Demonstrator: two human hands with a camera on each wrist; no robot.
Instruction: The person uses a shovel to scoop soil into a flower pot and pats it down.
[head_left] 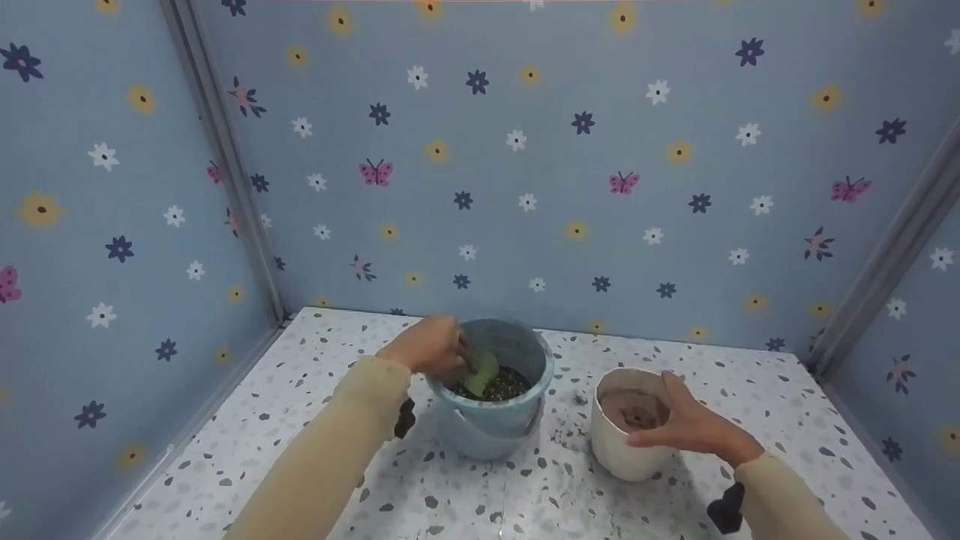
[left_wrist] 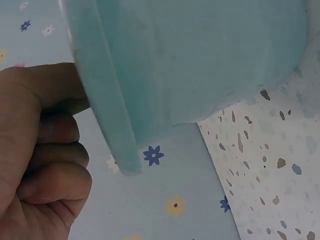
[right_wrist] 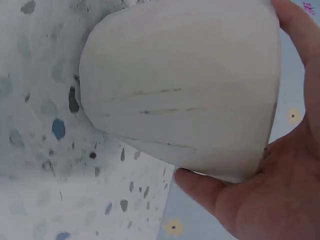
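My left hand point(head_left: 433, 346) is at the left rim of a light blue bucket point(head_left: 484, 435) and grips a small green trowel point(head_left: 484, 369). The trowel's blade meets dark speckled soil point(head_left: 511, 384) inside the bucket; its handle is hidden by the fingers. In the left wrist view the fingers point(left_wrist: 60, 182) are curled beside the bucket wall point(left_wrist: 200, 55). On the right, a white pot point(head_left: 626, 456) with brown soil point(head_left: 626, 409) in it stands upright. My right hand point(head_left: 690, 421) holds this pot, thumb and fingers spread around its rim and side.
Both vessels stand on a white speckled tabletop point(head_left: 315, 420). Dark crumbs point(head_left: 564, 433) lie between them. Flower-patterned panels point(head_left: 517, 165) close off the back and both sides, with grey metal posts point(head_left: 225, 150) at the corners.
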